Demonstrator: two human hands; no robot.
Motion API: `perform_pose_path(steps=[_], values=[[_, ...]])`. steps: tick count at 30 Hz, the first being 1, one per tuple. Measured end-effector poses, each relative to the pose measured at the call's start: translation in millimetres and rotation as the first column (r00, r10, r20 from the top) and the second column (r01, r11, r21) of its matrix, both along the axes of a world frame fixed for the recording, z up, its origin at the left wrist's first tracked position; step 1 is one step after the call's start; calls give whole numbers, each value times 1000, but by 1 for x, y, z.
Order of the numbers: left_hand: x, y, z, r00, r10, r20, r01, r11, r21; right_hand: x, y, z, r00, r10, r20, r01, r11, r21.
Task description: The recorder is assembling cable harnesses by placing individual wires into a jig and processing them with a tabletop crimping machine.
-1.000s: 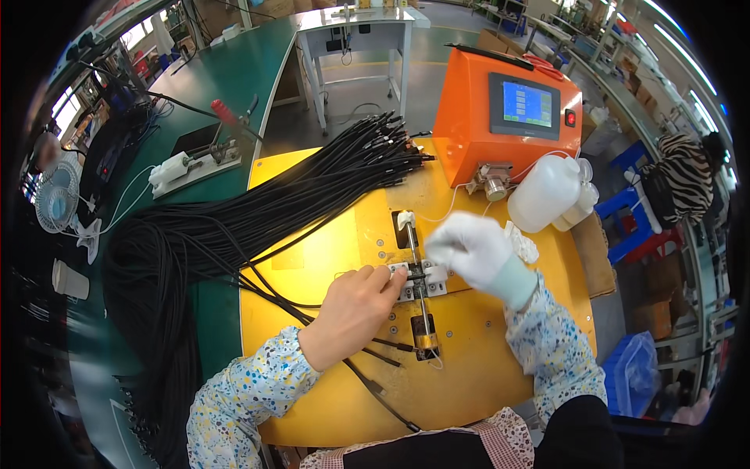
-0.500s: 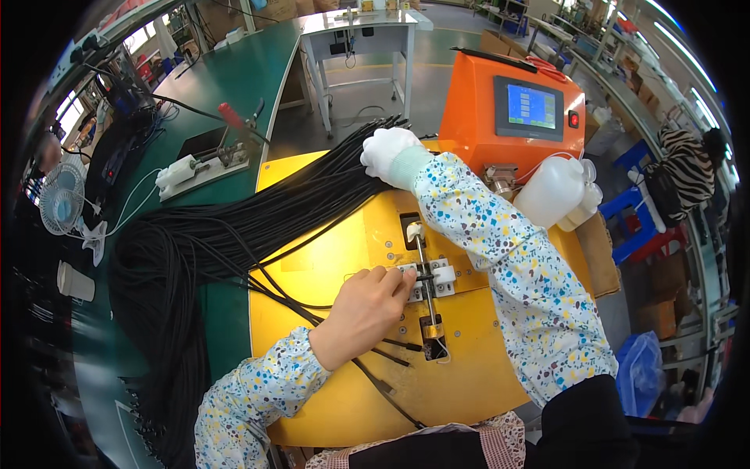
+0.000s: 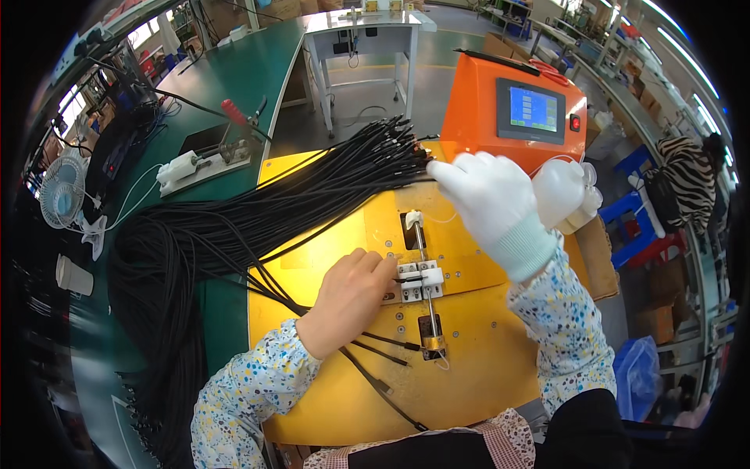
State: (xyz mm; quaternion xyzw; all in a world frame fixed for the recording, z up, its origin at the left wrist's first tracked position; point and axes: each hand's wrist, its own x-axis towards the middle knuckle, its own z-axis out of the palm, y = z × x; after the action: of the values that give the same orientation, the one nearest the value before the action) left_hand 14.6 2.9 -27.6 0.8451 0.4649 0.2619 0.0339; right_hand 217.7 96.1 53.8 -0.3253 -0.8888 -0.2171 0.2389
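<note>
My bare left hand (image 3: pixel 349 297) is closed at the left side of a small white clamp block (image 3: pixel 431 277), its fingertips pinching a thin black cable whose end lies across the block. A metal rod (image 3: pixel 419 241) runs through slots above and below this block. Up and to the right, my white-gloved right hand (image 3: pixel 488 205) has its thumb and finger together at the end of a black cable (image 3: pixel 402 184), beside the bundle's tips. The thick bundle of black cables (image 3: pixel 312 184) lies over the yellow worktop (image 3: pixel 461 375) and hangs in a heap at the left.
An orange machine (image 3: pixel 469 102) with a lit screen stands behind my right hand, white plastic bottles (image 3: pixel 558 191) beside it. Several loose cable ends (image 3: pixel 387 356) lie below my left hand. On the green table (image 3: pixel 242 66) are a toggle clamp (image 3: pixel 234 144), a small fan (image 3: pixel 62 195) and a paper cup (image 3: pixel 74 277).
My right hand has moved right and toward me, off the top of the bundle, uncovering the cable tips. My left hand has shifted slightly left at the clamp block.
</note>
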Motion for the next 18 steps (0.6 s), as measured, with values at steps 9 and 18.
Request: perform_pose_path(steps=[9,18], values=[[1,-1,20,980,-76,-185,55,992,-117,34,-26,-21,970,-220,-103,176,930,-324],[14,-20,32,897,20,442,188,888,-420,20,-72,-38,919,79,-386,-357,578,-734]])
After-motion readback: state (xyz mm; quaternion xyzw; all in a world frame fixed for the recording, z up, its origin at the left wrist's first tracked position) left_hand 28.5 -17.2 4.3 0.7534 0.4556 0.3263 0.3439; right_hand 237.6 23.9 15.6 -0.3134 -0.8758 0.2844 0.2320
